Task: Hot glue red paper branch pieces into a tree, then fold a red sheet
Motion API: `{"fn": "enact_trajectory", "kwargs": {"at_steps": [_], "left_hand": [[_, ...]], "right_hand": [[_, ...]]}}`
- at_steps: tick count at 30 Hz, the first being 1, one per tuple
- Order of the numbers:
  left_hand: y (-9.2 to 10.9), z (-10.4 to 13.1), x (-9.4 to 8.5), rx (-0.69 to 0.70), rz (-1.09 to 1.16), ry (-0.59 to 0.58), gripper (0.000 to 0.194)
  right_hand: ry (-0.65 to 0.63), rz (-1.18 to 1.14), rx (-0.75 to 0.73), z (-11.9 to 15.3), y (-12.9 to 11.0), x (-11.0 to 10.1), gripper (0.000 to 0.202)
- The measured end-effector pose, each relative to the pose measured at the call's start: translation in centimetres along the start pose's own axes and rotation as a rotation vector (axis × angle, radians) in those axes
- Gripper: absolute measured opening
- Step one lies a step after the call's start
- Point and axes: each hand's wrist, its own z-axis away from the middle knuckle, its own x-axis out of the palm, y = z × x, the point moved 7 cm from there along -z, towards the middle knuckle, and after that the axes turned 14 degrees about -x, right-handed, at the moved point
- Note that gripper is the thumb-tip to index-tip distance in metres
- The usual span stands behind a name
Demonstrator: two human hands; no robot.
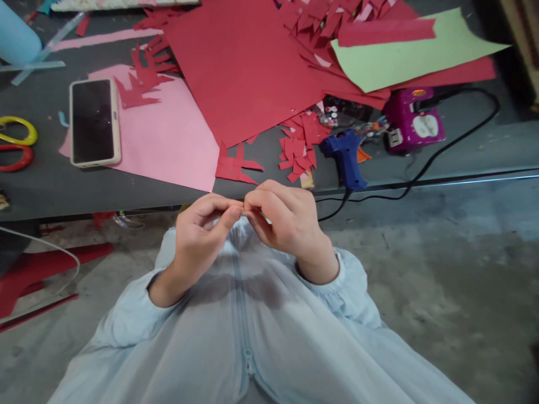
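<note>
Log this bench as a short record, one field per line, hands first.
left hand: fingers pinched, meeting the right hand's
right hand: fingers bent, pinching at the same spot
between them: tiny item, too small to identify
glue gun: blue, beside red scraps
phone: dark screen up, partly on pink paper
green sheet: over red paper, under red strip
purple box: black plug attached

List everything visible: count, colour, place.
Table: one, grey, top
Phone: one, black, left
Pink sheet: one, beneath phone
Green sheet: one, upper right
Red sheets: several, upper middle
Red scraps: many, around sheets
Glue gun: one, blue, right
Box: one, purple, right
Cable: one, black, right
Beads: many, mixed, right
Scissor loops: two, yellow, red, left
Sticks: two, translucent, left
Container: one, blue, left
Tiny item: one, unclear, fingertips
Garment: one, blue, below
Left hand, right hand: two, centre
</note>
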Motion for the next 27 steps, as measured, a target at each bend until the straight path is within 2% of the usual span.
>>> {"fn": "enact_trajectory", "kwargs": {"at_steps": [4,8,12,18,27], "left_hand": [[-0.2,-0.1,0.1,-0.032,0.114,-0.036,0.008],[-0.5,-0.2,0.0,-0.077,0.132,-0.037,0.01],[-0.3,-0.4,-0.2,-0.068,0.066,-0.008,0.012],[0.6,-0.2,-0.3,0.022,-0.075,0.018,0.011],[0.7,-0.1,-0.1,0.048,-0.145,0.039,0.017]], "right_hand": [[0.032,-0.01,-0.003,-0.2,0.1,-0.3,0.009],[0.067,-0.017,0.0,0.1,0.3,-0.5,0.007],[0.084,0.032,-0.027,0.4,0.3,-0.8,0.002],[0.078,0.023,-0.033,0.6,0.2,-0.6,0.003],[-0.021,0.05,-0.033,0.4,0.1,-0.1,0.006]]}}
